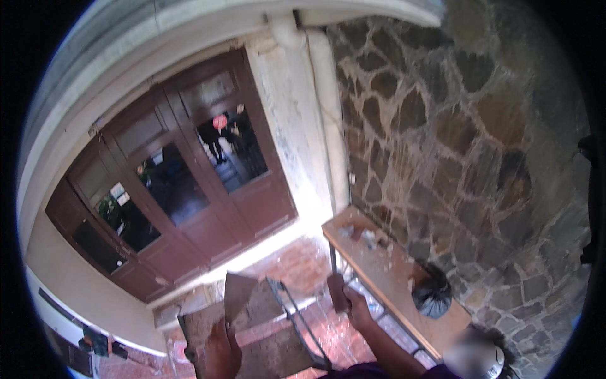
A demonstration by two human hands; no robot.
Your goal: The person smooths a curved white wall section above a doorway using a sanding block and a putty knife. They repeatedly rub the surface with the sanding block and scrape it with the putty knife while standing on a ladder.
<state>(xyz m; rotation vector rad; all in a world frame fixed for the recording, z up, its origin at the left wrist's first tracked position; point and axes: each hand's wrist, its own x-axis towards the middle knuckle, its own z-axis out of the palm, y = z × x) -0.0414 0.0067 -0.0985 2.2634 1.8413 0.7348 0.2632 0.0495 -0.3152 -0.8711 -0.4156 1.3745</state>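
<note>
My left hand point(223, 352) is closed around a wide scraper; its flared, dull blade point(240, 295) points up and away from me. My right hand point(361, 311) grips a brown-handled tool point(339, 292) with a long thin shaft, like a screwdriver; its exact tip cannot be made out against the bench behind. Below and between my hands stands a worn, stained grey-brown board point(270, 350) with a dark metal frame point(294, 309) along its right side. The scraper overlaps the board in view, and whether they touch cannot be told.
To the right runs a long wooden bench point(385, 268) with rubble on its far end and a dark plastic bag point(433, 297). A person point(473, 354) is close at the lower right. Ahead are brown doors point(189, 170), a stone wall point(442, 158) and red tiled floor point(344, 335).
</note>
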